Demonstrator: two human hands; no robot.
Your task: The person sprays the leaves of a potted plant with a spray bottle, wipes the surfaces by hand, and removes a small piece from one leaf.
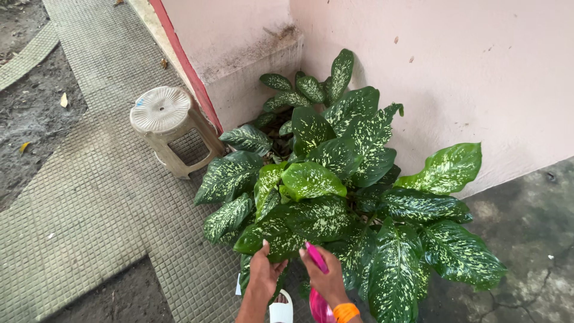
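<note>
Outside, in a corner where two pale pink walls (466, 72) meet. The ground on the left is a path of small square tiles (101, 197), w/ bare soil (33, 119) beside it and a few dry leaves on it. On the right the ground is dark concrete (526, 227), a bit cracked. A red strip (185, 66) runs down the edge of the wall piece that sticks out.

In the corner grows a big plant (335, 185) w/ wide green leaves, speckled w/ cream and yellow. It fills the middle of the view and its leaves spread over the tiles and the concrete.

Just left of the plant stands a small beige plastic stool (170, 128), upright, round seat on top, near the wall.

My left hand (263, 272) is at the bottom, fingers closed on the edge of a low front leaf (272, 236), thumb on top, so it pinches this leaf. My right hand (326, 275) is just beside it, closed around a pink spray bottle (317, 299); the pink top part points up toward the leaves, the body of it goes down under my wrist. I wear an orange band (345, 311) on the right wrist.

Below, between my arms, I see a white sandal (281, 308) on the tiles, only partly in view.
</note>
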